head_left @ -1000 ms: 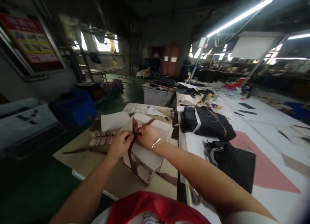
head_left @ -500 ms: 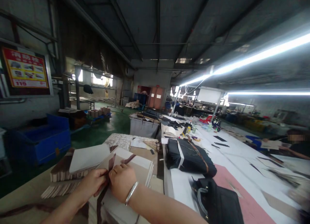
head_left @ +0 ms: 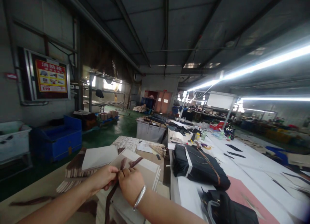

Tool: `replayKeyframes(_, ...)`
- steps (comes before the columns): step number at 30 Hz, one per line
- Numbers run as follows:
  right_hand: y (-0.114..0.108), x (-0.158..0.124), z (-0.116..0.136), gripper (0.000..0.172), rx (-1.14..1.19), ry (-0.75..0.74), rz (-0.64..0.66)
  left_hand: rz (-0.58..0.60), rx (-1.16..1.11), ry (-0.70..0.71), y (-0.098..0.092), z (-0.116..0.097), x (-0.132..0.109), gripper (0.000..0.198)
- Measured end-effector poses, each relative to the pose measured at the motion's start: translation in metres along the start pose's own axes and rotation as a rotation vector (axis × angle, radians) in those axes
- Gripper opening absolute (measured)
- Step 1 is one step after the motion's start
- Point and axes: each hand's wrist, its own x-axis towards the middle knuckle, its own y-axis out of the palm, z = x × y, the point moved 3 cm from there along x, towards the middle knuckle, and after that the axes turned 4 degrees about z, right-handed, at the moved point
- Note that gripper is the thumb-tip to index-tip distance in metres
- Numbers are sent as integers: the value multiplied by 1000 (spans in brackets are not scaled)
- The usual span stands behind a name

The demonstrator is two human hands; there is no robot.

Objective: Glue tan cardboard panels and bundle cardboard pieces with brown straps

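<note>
My left hand (head_left: pixel 104 178) and my right hand (head_left: pixel 130 182) meet over a stack of pale cardboard sheets (head_left: pixel 142 175) on the low table. Both pinch a dark brown strap (head_left: pixel 126 164) that wraps round the stack; its loose ends stick up between my fingers and a length of it runs down the stack's near side. A silver bangle (head_left: pixel 139 197) sits on my right wrist. A second pile of sheets (head_left: pixel 92 162) lies just left of my hands.
A black bundle tied with a white band (head_left: pixel 196 167) and a black bag (head_left: pixel 227 209) lie on the long white table (head_left: pixel 254 172) to the right. A grey bin (head_left: pixel 149 132) stands behind, a blue bin (head_left: pixel 58 140) at the left on the green floor.
The camera has tilted up, so the hall's roof and lights fill more of the view. My hands stay pinched on the strap atop the stack, shifting only slightly.
</note>
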Motion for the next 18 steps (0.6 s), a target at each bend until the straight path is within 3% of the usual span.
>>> replayKeyframes(5,-4,3,0,17,66,103,92,4,-13,68,-4,9,1,14)
replayKeyframes(10,-8,5,-9,20,292,254,112,-1,107,145,-4,11,-6,22)
replayKeyframes(14,-10,5,-18,21,415,309,175,-96,453,285,-1,1,-13,20)
replayKeyframes(18,-10,12,-28,25,448,315,397,-209,845,459,7,-4,-14,21)
